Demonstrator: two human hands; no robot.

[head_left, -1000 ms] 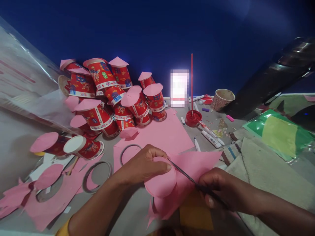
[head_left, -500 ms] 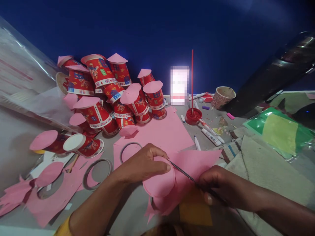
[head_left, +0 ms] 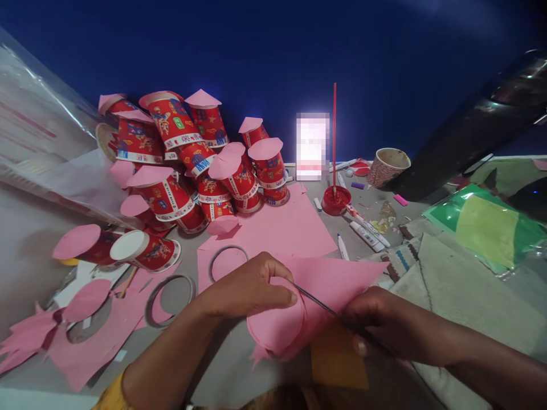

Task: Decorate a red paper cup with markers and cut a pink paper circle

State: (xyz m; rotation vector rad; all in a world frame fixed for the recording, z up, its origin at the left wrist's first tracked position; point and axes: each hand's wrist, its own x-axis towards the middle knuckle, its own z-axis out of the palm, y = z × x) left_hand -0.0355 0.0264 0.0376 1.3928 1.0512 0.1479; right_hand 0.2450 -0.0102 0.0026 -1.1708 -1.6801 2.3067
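Note:
My left hand pinches a stack of pink paper, its thumb lying on a rounded piece on top. A larger part of the pink sheet spreads out behind and to the right. In my right hand are scissors, their thin dark blades pointing up and left along the edge of the rounded piece, close to my left fingertips. The scissor handles are mostly hidden in the right hand's fingers. Beneath the hands lies an orange-brown square.
Red paper cups with pink paper cone tops are piled at the back left. Tape rings and pink scraps lie left. Behind are a red paint pot with a brush, a glue tube and a patterned cup. Cloth lies right.
The pink paper has turned slightly in my left hand, and its lower torn end has shifted up and left. The scissors stay at the rounded edge with little movement.

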